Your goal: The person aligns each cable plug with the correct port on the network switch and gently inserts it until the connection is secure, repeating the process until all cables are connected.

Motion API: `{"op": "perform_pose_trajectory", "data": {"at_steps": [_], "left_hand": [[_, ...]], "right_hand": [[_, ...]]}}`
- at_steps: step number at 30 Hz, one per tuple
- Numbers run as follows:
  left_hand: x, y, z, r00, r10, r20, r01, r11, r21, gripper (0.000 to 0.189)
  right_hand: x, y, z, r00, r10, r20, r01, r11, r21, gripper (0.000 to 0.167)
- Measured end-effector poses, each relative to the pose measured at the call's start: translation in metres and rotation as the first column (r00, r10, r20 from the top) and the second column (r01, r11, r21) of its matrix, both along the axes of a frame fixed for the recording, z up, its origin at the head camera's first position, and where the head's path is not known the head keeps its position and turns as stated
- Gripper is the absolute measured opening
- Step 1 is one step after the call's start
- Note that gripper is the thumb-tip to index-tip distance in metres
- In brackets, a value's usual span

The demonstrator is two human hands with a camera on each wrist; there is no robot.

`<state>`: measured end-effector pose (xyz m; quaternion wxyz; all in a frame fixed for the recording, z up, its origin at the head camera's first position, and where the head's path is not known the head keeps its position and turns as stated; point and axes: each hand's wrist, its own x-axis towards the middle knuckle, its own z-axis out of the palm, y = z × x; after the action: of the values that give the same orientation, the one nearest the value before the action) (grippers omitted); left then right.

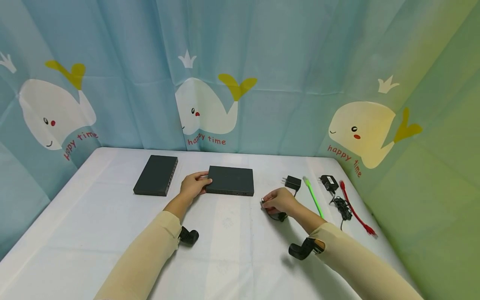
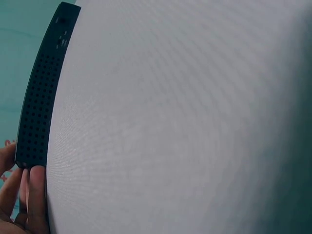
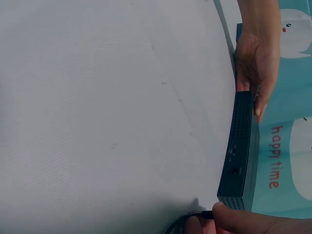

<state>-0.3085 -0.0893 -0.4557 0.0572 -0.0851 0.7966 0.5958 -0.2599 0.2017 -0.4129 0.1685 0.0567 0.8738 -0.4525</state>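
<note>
The white-covered desk [image 1: 221, 262] carries a flat black box [image 1: 230, 180], lying near the middle of its far half. The box looks rigid and fairly light, probably smooth-cased, so it may slide on the cover if pushed; its short ends seem the best place to hold it, leaving the perforated front clear. The person's left hand [image 1: 195, 185] has its fingers bent in a light grip on the left end.

The right hand [image 1: 279, 201], near the box's right front corner, has thumb and fingers pinched together on a small plug [image 3: 207, 214]. Beyond it lies a black adapter [image 1: 293, 182], likely stiff and compact. The thin cord [image 1: 275, 217] should be soft and springy, apt to tug at the plug, which is better held by its body than by the wire.

The right fingers cover most of the plug, and its tip is hard to make out. The box's rear is hidden, the small front markings are unreadable, and the right wrist view cuts off most of the right hand.
</note>
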Motion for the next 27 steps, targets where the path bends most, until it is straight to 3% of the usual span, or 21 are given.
{"op": "perform_pose_trajectory", "data": {"at_steps": [14,21,27], "left_hand": [[-0.002,-0.001,-0.002,1.0,0.007,0.007,-0.007,1.0,0.004,0.045],[-0.003,-0.002,-0.003,1.0,-0.003,0.003,0.003,1.0,-0.001,0.046],[-0.003,-0.002,-0.001,1.0,-0.01,0.008,0.01,1.0,0.004,0.046]], "right_hand": [[-0.002,-0.015,0.004,0.998,-0.005,0.056,0.01,0.997,-0.079,0.021],[-0.012,-0.016,-0.01,0.998,-0.003,0.065,0.012,0.99,-0.14,0.015],[-0.011,-0.025,-0.008,0.997,-0.037,0.06,0.043,0.993,-0.108,0.015]]}}
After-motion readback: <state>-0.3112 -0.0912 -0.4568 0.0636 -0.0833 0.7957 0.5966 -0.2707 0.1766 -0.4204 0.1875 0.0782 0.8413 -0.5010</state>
